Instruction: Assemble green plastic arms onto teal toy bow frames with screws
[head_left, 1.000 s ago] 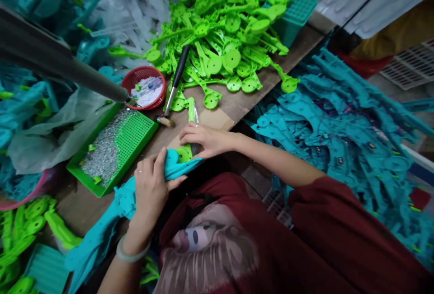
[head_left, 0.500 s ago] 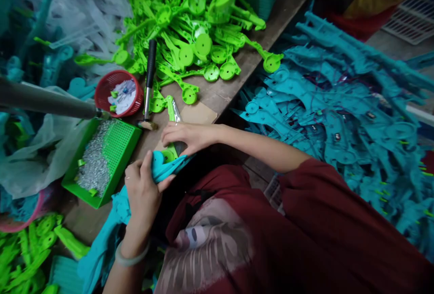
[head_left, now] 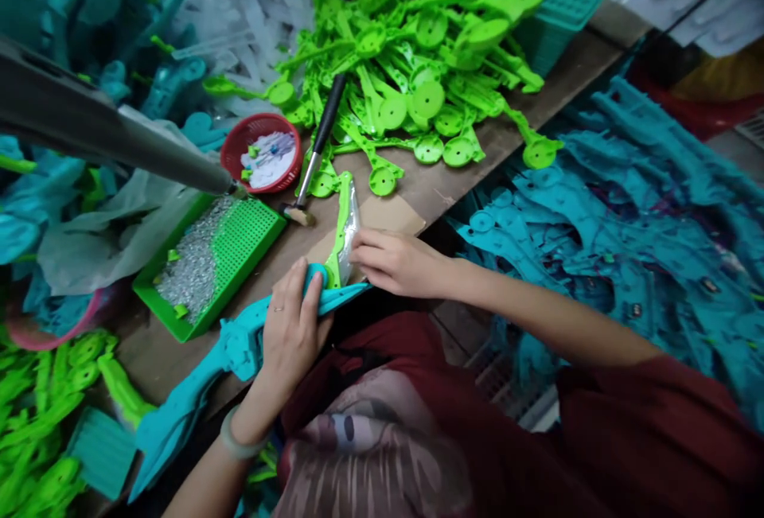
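Note:
A long teal plastic shell [head_left: 239,335] lies slantwise along the table's front edge. My left hand [head_left: 292,319] is closed over its upper end, fingers across the top. A lime-green plastic part [head_left: 341,223] with a clear, shiny blade-like strip [head_left: 352,235] stands out from that end of the shell. My right hand [head_left: 399,262] is closed, its fingertips pressed against the clear strip, with the thumb low by the shell's pointed tip. Exactly what lies between the right fingertips is hidden.
A black-handled hammer [head_left: 322,132] lies beyond the hands. A red basket [head_left: 263,122] and a green tray [head_left: 251,255] of small metal pieces stand left. Lime-green parts [head_left: 411,96] are heaped behind; teal shells [head_left: 549,208] pile up at right. A grey pole [head_left: 149,144] juts in.
My right hand has moved from above the lime-green part to its right side, with the fingers drawn together. The left hand stays on the shell. The view has shifted, showing more of the shell.

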Demonstrator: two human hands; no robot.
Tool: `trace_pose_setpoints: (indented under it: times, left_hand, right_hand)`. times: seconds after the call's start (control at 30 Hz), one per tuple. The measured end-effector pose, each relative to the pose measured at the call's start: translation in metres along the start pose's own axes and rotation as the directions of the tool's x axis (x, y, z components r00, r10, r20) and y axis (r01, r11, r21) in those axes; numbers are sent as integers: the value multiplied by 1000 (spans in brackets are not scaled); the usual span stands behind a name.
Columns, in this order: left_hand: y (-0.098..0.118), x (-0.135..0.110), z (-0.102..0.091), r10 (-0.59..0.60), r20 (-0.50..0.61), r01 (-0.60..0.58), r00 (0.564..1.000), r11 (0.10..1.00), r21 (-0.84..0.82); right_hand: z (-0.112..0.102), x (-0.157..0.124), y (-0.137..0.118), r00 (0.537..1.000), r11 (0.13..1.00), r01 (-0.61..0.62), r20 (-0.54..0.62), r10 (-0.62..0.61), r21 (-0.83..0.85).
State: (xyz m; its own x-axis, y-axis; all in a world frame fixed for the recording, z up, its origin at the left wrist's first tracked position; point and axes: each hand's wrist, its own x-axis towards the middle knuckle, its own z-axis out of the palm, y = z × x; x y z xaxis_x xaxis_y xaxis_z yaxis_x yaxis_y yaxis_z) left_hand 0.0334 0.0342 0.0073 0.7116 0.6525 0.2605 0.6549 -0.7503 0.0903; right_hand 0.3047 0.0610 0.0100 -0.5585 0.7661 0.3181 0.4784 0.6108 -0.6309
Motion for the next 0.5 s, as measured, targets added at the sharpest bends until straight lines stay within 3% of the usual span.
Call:
trace_pose_setpoints:
  times: [0.17, 0.27, 0.37, 0.5]
  left_hand:
    - [4, -3, 4, -92, -83, 89, 992, 995, -48]
    - [3, -6, 6, -54, -93, 50, 994, 998, -44]
    - [4, -13, 6, -44, -96, 40, 994, 998, -39]
    - [5, -22, 5, -90, -180, 88, 980, 996, -17]
  right_hand:
    - [0, 6, 1, 999, 990, 11, 31, -7, -143]
    - [-8, 26, 13, 981, 941, 147, 164, -100, -306]
    - [-18, 47, 24, 899, 846, 375, 372, -233, -378]
    - [-24, 68, 27, 774, 680, 615, 472, -422, -400]
